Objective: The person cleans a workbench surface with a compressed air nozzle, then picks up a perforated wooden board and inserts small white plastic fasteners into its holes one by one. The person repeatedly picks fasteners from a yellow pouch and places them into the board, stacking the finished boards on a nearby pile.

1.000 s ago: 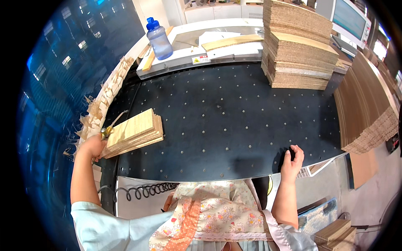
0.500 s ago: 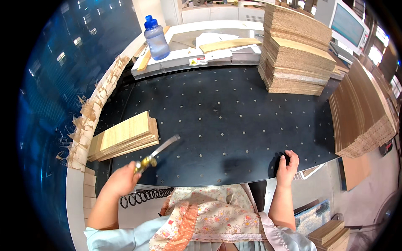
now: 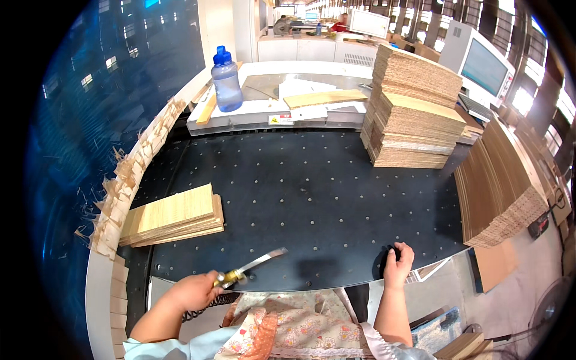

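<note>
An air blow gun (image 3: 249, 270) with a brass fitting and coiled hose is gripped in the left hand (image 3: 192, 291), its metal nozzle pointed up and to the right over the black bench (image 3: 312, 198). The small stack of wooden boards (image 3: 174, 216) is found up and left of that hand, long axis running left to right. The bench's near edge is clasped by the right hand (image 3: 399, 264), well apart from the boards

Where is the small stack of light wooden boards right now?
In the head view the small stack of wooden boards lies on the left side of the black perforated table, beside the offcut strips along its left rim, beyond the left hand.
</note>
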`<state>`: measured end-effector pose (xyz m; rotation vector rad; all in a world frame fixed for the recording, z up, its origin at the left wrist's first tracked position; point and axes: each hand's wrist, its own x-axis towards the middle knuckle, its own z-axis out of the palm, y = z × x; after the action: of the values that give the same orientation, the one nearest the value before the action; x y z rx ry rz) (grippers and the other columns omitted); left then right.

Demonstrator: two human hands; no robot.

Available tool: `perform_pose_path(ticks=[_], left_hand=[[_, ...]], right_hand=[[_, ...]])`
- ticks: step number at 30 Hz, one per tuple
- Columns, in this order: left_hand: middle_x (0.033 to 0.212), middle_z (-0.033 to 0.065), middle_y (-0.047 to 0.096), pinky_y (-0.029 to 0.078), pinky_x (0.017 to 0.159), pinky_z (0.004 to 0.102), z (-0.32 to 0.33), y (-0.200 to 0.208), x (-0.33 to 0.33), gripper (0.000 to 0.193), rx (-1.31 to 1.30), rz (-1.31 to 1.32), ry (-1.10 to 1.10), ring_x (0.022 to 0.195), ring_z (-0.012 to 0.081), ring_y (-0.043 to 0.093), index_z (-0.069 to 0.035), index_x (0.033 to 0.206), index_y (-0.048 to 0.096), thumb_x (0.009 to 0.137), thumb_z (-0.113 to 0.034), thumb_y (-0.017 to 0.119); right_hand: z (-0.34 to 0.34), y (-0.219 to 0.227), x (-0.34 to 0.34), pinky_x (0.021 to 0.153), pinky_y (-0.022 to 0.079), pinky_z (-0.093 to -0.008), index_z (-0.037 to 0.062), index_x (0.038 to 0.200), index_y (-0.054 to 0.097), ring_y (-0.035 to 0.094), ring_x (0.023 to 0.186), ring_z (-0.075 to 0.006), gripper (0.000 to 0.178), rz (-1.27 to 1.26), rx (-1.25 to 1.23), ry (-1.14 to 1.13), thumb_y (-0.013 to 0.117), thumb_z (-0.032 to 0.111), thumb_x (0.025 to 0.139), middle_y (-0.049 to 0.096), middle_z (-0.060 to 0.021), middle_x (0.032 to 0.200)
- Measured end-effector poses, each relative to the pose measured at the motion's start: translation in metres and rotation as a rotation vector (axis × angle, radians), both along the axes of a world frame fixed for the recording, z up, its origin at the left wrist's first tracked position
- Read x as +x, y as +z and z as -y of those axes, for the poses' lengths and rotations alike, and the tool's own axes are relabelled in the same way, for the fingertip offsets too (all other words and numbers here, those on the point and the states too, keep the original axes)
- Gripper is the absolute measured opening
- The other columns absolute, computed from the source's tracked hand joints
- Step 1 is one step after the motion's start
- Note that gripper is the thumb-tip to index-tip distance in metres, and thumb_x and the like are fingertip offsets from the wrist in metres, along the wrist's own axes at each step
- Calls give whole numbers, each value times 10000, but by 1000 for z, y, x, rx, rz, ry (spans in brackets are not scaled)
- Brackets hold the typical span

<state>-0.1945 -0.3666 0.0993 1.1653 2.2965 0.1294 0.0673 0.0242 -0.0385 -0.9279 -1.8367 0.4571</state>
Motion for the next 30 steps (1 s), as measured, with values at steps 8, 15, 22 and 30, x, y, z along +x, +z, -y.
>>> perform_pose_path(ticks=[8, 15, 22, 30], left_hand=[[907, 223, 620, 469, 721, 467, -12, -22, 18, 396, -60, 221, -168, 855, 411, 593, -37, 1086, 446, 923, -391, 513], [965, 168, 639, 492, 796, 354, 8, -29, 17, 387, 214, 443, -52, 940, 297, 625, -23, 1222, 459, 937, -278, 521], [985, 143, 620, 545, 539, 284, 79, -55, 7, 339, 820, 915, 854, 884, 270, 651, -69, 1186, 455, 945, -304, 497], [962, 172, 599, 591, 530, 358, 123, 64, 21, 439, 1431, 932, 595, 875, 335, 665, 5, 1266, 380, 972, -315, 445]], right_hand=[[-1, 4, -1, 913, 414, -420, 24, 936, 600, 529, 1036, -331, 200, 43, -6, 4, 611, 1, 737, 598, -138, 997], [-7, -3, 0, 896, 418, -401, 19, 916, 595, 540, 988, -317, 175, 76, 41, 2, 602, 4, 742, 603, -140, 963], [-6, 1, 2, 883, 419, -385, 10, 948, 597, 544, 962, -299, 184, 76, -25, 22, 593, 11, 764, 602, -141, 981], [-12, -2, 5, 880, 425, -371, 16, 953, 618, 547, 959, -283, 170, 199, -66, 11, 606, 39, 786, 608, -128, 978]])
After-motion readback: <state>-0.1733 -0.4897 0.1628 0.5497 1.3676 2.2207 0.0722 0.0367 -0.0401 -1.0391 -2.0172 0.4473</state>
